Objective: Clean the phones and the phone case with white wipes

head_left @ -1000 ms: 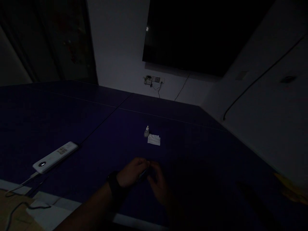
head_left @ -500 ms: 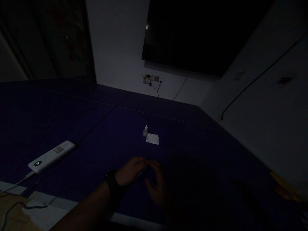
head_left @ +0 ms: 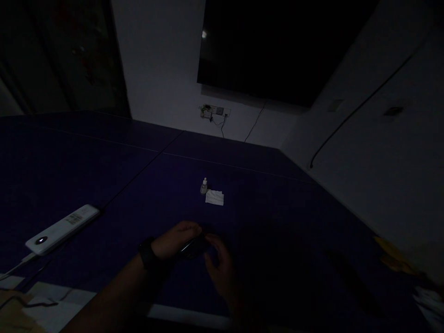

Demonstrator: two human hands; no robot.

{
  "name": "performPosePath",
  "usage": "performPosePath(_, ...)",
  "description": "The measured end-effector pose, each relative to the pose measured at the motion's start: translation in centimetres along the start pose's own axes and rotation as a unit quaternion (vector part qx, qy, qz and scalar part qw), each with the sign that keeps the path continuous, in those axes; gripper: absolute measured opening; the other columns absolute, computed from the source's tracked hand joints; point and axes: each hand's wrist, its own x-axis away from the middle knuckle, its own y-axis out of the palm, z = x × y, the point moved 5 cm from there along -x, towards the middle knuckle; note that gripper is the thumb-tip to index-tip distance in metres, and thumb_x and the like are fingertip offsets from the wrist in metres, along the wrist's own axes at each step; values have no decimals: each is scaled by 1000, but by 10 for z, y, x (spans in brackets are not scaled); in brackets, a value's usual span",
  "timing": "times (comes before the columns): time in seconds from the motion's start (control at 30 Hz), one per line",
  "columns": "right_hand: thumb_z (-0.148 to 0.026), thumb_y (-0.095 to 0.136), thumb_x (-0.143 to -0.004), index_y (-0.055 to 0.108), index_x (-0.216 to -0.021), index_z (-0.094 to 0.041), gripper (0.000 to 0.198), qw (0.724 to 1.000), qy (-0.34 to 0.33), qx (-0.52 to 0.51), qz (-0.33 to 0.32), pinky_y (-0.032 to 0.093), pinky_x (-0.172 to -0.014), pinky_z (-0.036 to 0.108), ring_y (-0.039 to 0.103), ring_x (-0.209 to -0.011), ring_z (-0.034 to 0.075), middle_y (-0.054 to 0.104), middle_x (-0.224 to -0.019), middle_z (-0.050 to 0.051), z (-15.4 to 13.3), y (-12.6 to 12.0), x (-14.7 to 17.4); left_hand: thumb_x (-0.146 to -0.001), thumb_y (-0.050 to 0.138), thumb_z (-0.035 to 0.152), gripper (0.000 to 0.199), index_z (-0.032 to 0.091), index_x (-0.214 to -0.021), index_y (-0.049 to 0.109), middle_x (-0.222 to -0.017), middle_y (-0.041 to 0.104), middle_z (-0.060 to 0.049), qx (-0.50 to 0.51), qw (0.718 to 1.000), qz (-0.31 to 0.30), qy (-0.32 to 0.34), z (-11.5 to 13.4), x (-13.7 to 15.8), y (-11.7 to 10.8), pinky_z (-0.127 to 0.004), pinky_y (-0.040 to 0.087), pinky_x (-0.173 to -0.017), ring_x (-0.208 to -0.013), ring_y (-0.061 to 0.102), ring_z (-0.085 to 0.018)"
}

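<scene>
The scene is very dark. My left hand, with a black watch at the wrist, is closed around a dark, glossy object whose kind I cannot make out. A thin line of light shines along its edge. Beside its right end is my right hand, thumb and fingers curved and apart; any contact is lost in shadow. Beyond both hands, a small clear bottle with a white top stands upright next to a folded white cloth.
The dark blue tabletop reaches the wall. A white power bank with a lit display and a cable lies at left. A large black screen hangs above wall sockets. Something yellow is at the right edge.
My hands have drawn slightly apart, and more of the dark glossy object shows between them. The whole view has shifted a little, so things appear further left.
</scene>
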Motion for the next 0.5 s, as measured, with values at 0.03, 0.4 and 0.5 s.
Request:
performPosePath(0.03,-17,63,-85,60,-130,-26,45,1000,-15,11,-13,56,-100,44,67,-115,25,69,-125,8,-6,0,0,-74,72,66,52,15,-77,60,-66,55,3,1,1000,0,-2,0,0,0,-22,39,-54,-57,48,-10)
performPosePath(0.4,-30,82,-76,42,-143,-22,79,994,-18,94,59,54,-98,51,57,-124,33,55,-135,17,-46,25,9,-77,71,64,48,17,-74,61,-65,56,3,2,1000,18,17,4,-1,12,-23,40,-57,-60,50,-12)
performPosePath(0.5,-24,78,-78,46,-138,-22,68,992,-18,94,87,54,-96,49,59,-119,31,57,-129,15,-47,28,8,-75,71,66,51,17,-73,61,-66,57,2,-5,999,28,20,3,-2,11,-24,40,-57,-60,50,-12)
